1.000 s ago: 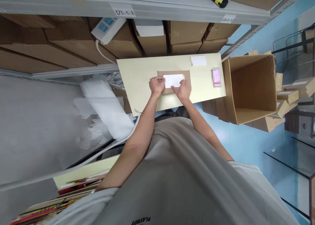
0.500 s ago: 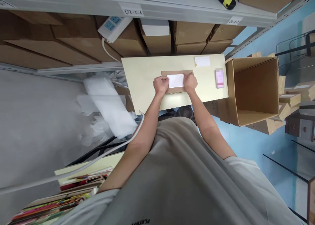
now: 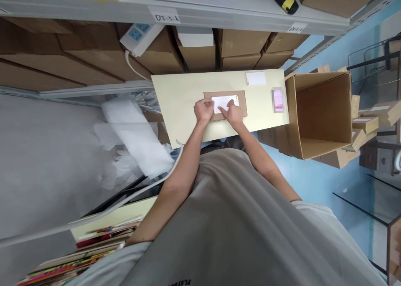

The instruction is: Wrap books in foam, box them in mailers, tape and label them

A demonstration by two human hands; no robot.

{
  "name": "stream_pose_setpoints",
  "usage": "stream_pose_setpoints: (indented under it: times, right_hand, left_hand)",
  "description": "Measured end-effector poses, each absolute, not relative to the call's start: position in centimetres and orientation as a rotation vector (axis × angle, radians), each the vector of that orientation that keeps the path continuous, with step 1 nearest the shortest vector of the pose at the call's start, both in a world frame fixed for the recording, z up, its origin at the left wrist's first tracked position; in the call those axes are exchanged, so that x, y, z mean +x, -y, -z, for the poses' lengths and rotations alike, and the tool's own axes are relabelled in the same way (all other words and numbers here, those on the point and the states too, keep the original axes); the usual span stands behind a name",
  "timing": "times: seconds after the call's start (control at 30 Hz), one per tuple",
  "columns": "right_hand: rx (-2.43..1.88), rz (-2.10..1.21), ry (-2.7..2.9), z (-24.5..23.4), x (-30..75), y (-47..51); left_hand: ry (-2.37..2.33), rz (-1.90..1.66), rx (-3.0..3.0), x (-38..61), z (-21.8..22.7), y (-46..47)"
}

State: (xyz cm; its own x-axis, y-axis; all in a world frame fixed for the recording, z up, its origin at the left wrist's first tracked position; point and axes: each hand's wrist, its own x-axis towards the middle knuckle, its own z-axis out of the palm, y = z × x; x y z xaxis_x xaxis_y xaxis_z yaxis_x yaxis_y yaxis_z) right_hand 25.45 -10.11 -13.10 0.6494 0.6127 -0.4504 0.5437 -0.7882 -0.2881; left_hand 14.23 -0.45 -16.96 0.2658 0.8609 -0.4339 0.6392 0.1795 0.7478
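Observation:
A flat brown cardboard piece [image 3: 242,107], perhaps a mailer or thin box, lies on the pale tabletop [image 3: 184,87]. On top of it is a white label [image 3: 223,102] with a small orange mark at its upper right corner. My left hand [image 3: 204,110] is closed in a pinch at the label's left edge. My right hand [image 3: 233,114] rests over the label's lower right part, thumb and index finger spread apart. Whether the whole label lies flat on the cardboard I cannot tell.
Another white label [image 3: 255,78] and a pink-and-white blurred item [image 3: 277,100] lie on the table's right side. A large open carton [image 3: 324,110] stands to the right. Boxes and a power strip [image 3: 140,37] fill the shelf behind; white wrapping [image 3: 138,135] hangs left.
My right hand has let go of the label's right edge and moved left and down onto its surface, uncovering the orange-marked corner. My left hand stays at the left edge.

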Motion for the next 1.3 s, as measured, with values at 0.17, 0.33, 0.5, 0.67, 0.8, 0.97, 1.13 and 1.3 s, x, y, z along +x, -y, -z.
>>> stream_pose_setpoints:
  times: [0.17,0.33,0.5,0.67,0.8,0.97,1.13,1.3]
  right_hand:
    - [-2.66,-0.924,0.597,12.7,27.9,8.5]
    - [-2.696,-0.842,0.724,13.3,26.9,7.7]
    - [-2.725,-0.872,1.077,14.0,25.3,8.2]
    - [-2.665,-1.033,0.914,14.0,26.8,7.1]
    - [-2.693,-1.077,0.725,14.3,27.7,5.2]
    - [-2.745,-0.949,0.889,14.4,27.3,4.7]
    - [-2.712,-0.917,1.038,14.5,27.2,5.6]
    - [-2.697,-0.997,1.072,15.0,27.5,5.6]
  left_hand:
    - [-1.454,-0.277,1.528,14.2,16.8,0.5]
    - [-1.431,-0.243,1.581,14.0,16.8,0.2]
    - [-1.388,-0.21,1.65,13.9,16.7,0.0]
    - [-1.338,-0.202,1.712,13.7,17.1,0.0]
    - [-1.253,-0.218,1.795,13.5,17.8,0.0]
    - [-1.231,-0.263,1.849,13.4,18.2,0.8]
    - [-1.28,-0.277,1.766,13.5,18.1,1.1]
    - [-1.328,-0.254,1.686,13.6,18.2,0.6]
